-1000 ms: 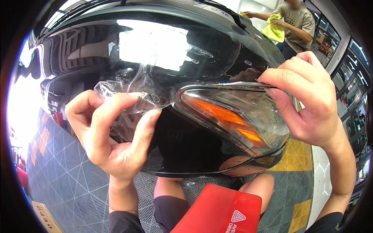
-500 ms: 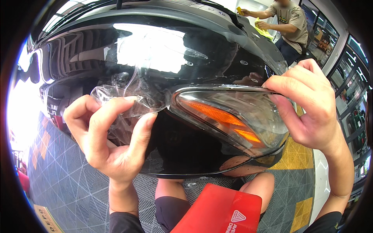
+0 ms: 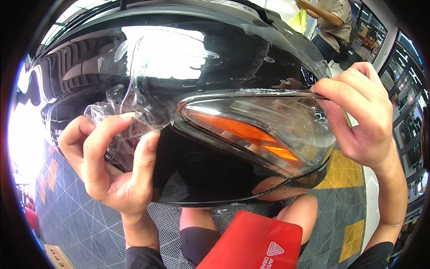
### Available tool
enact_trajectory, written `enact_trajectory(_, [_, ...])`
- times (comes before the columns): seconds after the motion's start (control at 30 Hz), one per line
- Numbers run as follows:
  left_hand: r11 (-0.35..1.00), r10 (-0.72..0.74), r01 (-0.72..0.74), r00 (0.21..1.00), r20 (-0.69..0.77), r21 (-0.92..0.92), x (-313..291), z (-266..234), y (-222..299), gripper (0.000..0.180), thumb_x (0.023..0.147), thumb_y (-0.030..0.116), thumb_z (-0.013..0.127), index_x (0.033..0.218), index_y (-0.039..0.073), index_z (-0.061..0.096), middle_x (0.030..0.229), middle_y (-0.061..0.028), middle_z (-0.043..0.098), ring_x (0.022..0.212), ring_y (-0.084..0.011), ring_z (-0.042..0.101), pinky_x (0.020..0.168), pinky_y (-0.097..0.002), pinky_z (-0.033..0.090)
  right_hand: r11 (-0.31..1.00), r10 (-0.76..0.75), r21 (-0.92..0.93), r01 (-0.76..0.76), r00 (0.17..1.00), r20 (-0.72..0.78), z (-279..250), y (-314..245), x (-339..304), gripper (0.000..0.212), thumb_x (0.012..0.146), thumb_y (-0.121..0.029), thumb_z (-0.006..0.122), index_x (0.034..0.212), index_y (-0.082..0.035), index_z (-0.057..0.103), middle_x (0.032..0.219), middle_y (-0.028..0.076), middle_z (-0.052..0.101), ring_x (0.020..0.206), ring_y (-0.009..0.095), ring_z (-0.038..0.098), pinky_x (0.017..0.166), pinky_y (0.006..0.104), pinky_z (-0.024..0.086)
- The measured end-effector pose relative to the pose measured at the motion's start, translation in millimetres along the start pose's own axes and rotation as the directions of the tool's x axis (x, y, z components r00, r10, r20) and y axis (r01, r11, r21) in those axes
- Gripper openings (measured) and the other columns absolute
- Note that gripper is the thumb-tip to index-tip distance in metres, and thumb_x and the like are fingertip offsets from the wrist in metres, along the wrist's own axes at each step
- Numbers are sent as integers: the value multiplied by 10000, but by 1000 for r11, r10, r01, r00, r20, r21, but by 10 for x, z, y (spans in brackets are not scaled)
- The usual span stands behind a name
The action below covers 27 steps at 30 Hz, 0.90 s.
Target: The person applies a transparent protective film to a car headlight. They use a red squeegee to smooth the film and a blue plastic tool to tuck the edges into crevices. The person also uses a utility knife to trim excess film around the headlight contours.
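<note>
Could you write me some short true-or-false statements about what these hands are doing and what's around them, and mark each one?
1. The left hand has crumpled, clear plastic film at its fingertips. True.
2. The wedge-shaped, clear-covered headlight has a blue strip inside. False: the strip is orange.
3. The right hand rests flat on the floor. False: it is raised, its thumb and forefinger at the headlight's upper right end.
4. A bright red, smooth, angular object shows near the person's knees. True.
5. The co-worker in a tan shirt holds a red wrench. False: they hold a yellow-green cloth.
</note>
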<state>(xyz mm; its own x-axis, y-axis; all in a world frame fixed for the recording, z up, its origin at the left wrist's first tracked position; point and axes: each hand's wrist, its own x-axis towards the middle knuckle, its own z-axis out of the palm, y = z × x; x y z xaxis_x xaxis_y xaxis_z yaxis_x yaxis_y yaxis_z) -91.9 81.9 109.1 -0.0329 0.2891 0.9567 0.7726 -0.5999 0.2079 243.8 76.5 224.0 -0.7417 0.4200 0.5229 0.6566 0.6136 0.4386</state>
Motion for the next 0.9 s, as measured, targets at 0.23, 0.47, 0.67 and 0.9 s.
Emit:
enact_trajectory(0.23, [1000, 4, -5, 1000, -7, -4, -20, 15, -19, 333, 835, 129, 869, 1117, 24, 727, 1115, -70, 502, 1095, -224, 498, 1066, -366, 366, 1000, 4, 11, -4, 1000, -13, 17, 66, -73, 287, 739, 90, 721, 1017, 19, 716, 805, 95, 637, 683, 279, 549, 775, 411, 434])
enact_trajectory(0.47, [999, -42, 43, 997, -59, 12, -17, 31, -10, 414, 713, 134, 930, 1078, 43, 757, 1078, -62, 501, 1049, -215, 485, 1007, -368, 409, 1000, 14, 17, -14, 1000, 2, 15, 122, -130, 280, 745, 90, 711, 1016, 20, 714, 833, 100, 662, 694, 278, 561, 784, 413, 433])
enact_trajectory(0.67, [999, -35, 36, 998, -57, 13, -16, 31, -1, 411, 728, 138, 923, 1087, 35, 751, 1079, -67, 509, 1043, -212, 486, 1010, -369, 402, 999, 24, 22, -24, 1000, 3, 32, 185, -194, 270, 756, 90, 703, 1016, 16, 713, 841, 102, 671, 705, 278, 568, 799, 412, 433])
enact_trajectory(0.9, [999, -37, 38, 998, -57, 11, -25, 45, -1, 403, 738, 148, 916, 1088, 36, 749, 1063, -65, 499, 1044, -212, 483, 1009, -370, 401, 998, 52, 27, -52, 999, 8, 39, 202, -231, 259, 761, 86, 701, 1009, 11, 711, 836, 99, 670, 711, 277, 577, 812, 412, 435])
